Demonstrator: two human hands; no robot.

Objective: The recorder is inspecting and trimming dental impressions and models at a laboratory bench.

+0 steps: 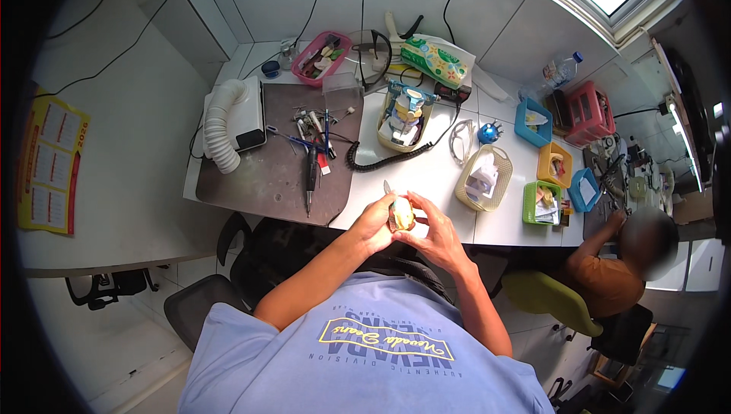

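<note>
"Two bare hands, both busy. What's in them?"

"One small, rounded piece, cream-yellow on top and reddish-brown at its edge (pixel 402 216). It's up in front of the chest, by the near edge of the white bench (pixel 365 195). The left hand (pixel 371 225) curls round one side; the right hand (pixel 435 237) closes thumb and fingers on the other."

"So neither grip is loose. And that slim, pointed grey metal tip (pixel 387 186)?"

"It pokes up beside the left fingers. Honestly, from here I can't tell which hand has it."

"How far along would you say?"

"Picked up, that much is done; setting it down isn't. I'd judge the handwork is midway, though the surface is too small to show what's finished."

"And the black pen-shaped tool (pixel 311 178)?"

"Lying unheld on the dark brown board (pixel 251 185), well apart from both hands."
</note>
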